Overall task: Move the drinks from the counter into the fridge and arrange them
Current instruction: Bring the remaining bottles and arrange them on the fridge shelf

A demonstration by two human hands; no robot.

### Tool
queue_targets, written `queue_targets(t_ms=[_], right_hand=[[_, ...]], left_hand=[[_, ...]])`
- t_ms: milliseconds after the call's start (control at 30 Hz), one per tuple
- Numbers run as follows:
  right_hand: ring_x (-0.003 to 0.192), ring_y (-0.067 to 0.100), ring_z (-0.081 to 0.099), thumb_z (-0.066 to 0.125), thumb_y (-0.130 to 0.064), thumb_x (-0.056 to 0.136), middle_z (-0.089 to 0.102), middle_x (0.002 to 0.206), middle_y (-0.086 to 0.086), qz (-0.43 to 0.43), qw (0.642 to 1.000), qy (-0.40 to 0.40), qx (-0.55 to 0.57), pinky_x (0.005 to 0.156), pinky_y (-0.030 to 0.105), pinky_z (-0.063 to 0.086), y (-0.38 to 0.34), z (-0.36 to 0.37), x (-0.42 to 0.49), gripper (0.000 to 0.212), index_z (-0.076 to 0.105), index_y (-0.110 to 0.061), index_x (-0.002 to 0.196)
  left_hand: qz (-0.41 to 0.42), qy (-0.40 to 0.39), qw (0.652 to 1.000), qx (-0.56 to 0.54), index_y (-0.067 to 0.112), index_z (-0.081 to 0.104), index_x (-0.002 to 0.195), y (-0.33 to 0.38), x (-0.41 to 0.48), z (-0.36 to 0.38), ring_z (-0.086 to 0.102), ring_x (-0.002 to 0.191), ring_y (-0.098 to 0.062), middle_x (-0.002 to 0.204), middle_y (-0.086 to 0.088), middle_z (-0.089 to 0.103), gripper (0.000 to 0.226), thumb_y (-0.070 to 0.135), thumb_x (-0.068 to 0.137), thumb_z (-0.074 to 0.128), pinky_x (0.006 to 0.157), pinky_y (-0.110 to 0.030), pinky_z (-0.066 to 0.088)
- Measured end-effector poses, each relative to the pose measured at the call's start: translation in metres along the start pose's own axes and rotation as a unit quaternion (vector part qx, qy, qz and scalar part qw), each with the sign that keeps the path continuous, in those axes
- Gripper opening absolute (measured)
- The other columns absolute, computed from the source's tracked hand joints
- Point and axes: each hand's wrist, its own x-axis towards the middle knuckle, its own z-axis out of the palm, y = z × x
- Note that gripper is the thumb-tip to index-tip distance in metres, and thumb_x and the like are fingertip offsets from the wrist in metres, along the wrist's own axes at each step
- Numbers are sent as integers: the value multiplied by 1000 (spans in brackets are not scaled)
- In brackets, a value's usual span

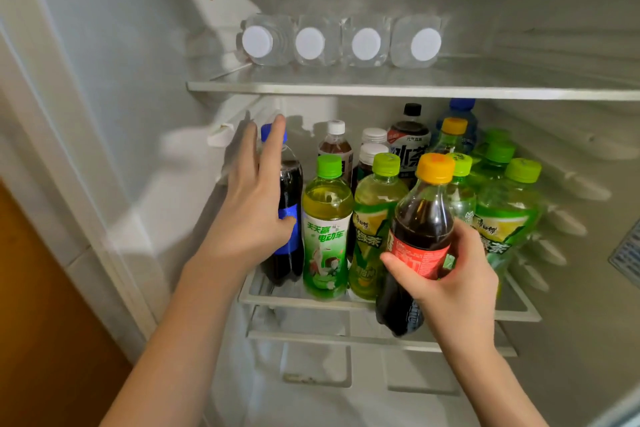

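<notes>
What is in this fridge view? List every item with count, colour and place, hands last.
Clear plastic water bottles: four, white caps, lying on the upper glass shelf, caps outward.
Blue-capped dark cola bottle: one, front left of the lower shelf.
Green-capped tea bottles: several, yellow-green, front and right.
Dark drinks with white or black caps: a few, behind.
Orange-capped red-label cola bottle: one, tilted at the shelf's front edge.
Left hand: flat against the blue-capped bottle.
Right hand: grip around the red-label bottle.

My left hand [254, 204] reaches forward, fingers extended and flat, palm turned rightward. My right hand [446, 267] curls closed, thumb wrapped across the front.
</notes>
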Motion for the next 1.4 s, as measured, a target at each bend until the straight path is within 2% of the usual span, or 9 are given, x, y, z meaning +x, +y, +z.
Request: queue_targets(t_ms=[67,167,267,400,567,667,900,1033,1400], right_hand=[[93,-28,48,69,-68,49,49,97,-49,1,1000,9,-9,72,-2,39,2,1,0,84,49,-30,121],[90,-22,50,66,-72,49,46,98,-52,-3,999,6,-41,72,8,40,3,3,2,83,45,-38,121],[93,-12,49,70,-73,48,45,99,-52,-12,998,2,-67,72,19,44,7,3,6,85,42,-42,121],[90,-10,48,66,-73,48,47,97,-48,-10,995,25,-97,69,19,40,11,6,4,81,40,-45,119],[89,0,34,61,-71,50,44,90,-14,-42,983,82,-158,67,15,29,13,9,6,75,49,-32,113],[87,-2,29,62,-67,53,43,87,-15,-51,984,87,-146,67,12,27,16,10,8,75,52,-26,115],[78,11,44,56,-65,68,56,89,-9,-81,989,52,-112,67,26,32,27,13,7,67,60,-10,107],[79,16,47,54,-66,69,58,93,-5,-80,987,47,-131,69,30,33,27,14,8,70,61,-8,108],[78,10,42,50,-67,72,49,93,-14,-92,987,54,-120,68,30,31,30,11,8,67,57,-12,108]], left_hand=[[-18,-20,1000,14,48,-16,143,0,5,2,6,145,-22,156,13,-10,121,-7,71,64,97,-24,34],[-23,-3,999,38,47,-4,146,-3,15,0,40,112,-17,143,4,22,119,-6,66,67,76,-20,34],[-17,18,999,27,44,17,142,-7,25,-5,45,106,-18,121,5,35,112,-2,56,73,75,-25,37],[-20,29,999,31,41,25,139,-8,40,3,40,94,-11,122,3,39,107,1,54,76,65,-25,36],[-43,36,998,38,33,26,143,-18,79,20,48,113,-29,132,-9,39,110,-5,54,77,79,-35,42],[-51,39,997,45,30,28,143,-27,104,33,48,116,-36,136,-13,37,106,-4,57,79,86,-40,44],[-76,35,992,92,16,32,140,-50,160,60,33,132,-38,142,-18,32,93,4,61,80,108,-44,34],[-71,23,992,102,13,27,143,-56,180,67,33,133,-39,144,-18,31,105,5,56,85,109,-45,35],[-64,29,992,104,7,31,138,-63,200,80,35,128,-44,138,-25,34,99,9,56,86,106,-49,36]])
